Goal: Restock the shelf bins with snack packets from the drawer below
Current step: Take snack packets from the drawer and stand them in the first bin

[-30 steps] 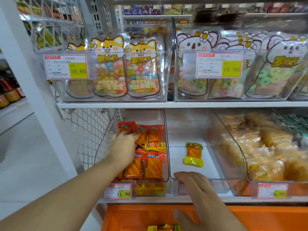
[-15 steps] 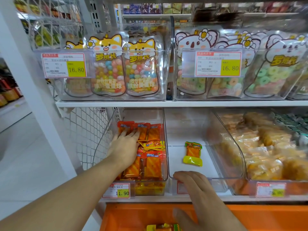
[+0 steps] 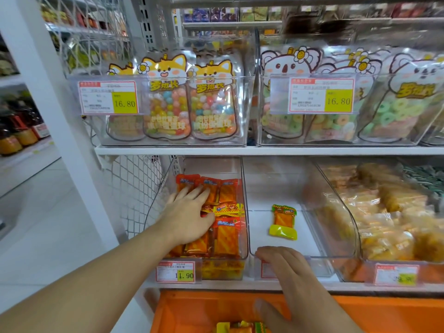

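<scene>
My left hand point(image 3: 189, 215) lies flat with straight fingers on the red and orange snack packets point(image 3: 227, 239) that fill the left clear bin point(image 3: 243, 179) on the lower shelf. My right hand point(image 3: 288, 272) rests with its fingers over the front rim of the middle clear bin point(image 3: 319, 257). That bin holds two packets, a green-topped orange one point(image 3: 284, 216) and a yellow one point(image 3: 283, 231). Below the shelf the orange drawer point(image 3: 192, 311) stands pulled out, with a few yellow packets point(image 3: 237, 327) showing at the bottom edge.
A third clear bin point(image 3: 346, 212) at the right is full of pale orange packets. The shelf above carries bins of cartoon candy bags point(image 3: 189, 104) with 16.80 price tags. A white upright post point(image 3: 55, 111) and a wire mesh panel point(image 3: 137, 188) stand at the left.
My left hand has slid slightly deeper over the packets in the left bin. My right hand has stayed on the middle bin's rim.
</scene>
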Demonstrator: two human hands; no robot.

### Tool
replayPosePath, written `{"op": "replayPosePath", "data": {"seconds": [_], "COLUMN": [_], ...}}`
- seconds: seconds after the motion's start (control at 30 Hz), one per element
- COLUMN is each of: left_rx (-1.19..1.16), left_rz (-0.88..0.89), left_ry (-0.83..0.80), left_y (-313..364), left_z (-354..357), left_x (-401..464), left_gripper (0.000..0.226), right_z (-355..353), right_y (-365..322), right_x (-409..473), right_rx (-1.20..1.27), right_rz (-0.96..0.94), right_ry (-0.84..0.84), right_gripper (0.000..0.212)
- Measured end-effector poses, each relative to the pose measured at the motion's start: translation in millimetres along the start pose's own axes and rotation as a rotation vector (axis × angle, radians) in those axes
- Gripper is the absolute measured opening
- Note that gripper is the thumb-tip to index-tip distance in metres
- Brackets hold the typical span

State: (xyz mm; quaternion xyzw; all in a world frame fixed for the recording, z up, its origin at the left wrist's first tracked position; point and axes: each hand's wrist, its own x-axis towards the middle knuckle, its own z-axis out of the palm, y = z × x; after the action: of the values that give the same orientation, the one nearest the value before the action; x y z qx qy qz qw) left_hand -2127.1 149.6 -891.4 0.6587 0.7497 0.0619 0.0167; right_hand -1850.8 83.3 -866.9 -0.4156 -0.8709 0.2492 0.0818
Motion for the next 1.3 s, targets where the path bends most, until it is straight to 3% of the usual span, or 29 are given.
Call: {"op": "replayPosePath", "data": {"seconds": [0.17,0.33,0.73,1.0,1.3], "left_rx": [0.018,0.13,0.021,-0.013,0.113], "left_rz": [-0.005,0.02,-0.062,-0.102,-0.039], "left_ry": [-0.028,-0.051,-0.034,-0.002,0.043], "left_y": [-5,-1,1,7,12], "left_z": [7,13,9,4,-1], "left_x": [-1,3,4,1,-4], "left_gripper": [0.06,0.066,0.067,0.069,0.066], "right_z": [-1,-1,2,-3,-1], "right_y": [-2,0,4,0,1], "right_x": [-1,0,0,-3,-4], "right_rx": [-0.008,-0.012,-0.019,-0.032,-0.031], "right_rz": [0.012,0.008,0.01,-0.008,-0.019], "right_ry": [-0.028,-0.039,-0.025,-0.021,-0.006], "right_gripper": [0.104,0.092,0.098,0.068,0.065]}}
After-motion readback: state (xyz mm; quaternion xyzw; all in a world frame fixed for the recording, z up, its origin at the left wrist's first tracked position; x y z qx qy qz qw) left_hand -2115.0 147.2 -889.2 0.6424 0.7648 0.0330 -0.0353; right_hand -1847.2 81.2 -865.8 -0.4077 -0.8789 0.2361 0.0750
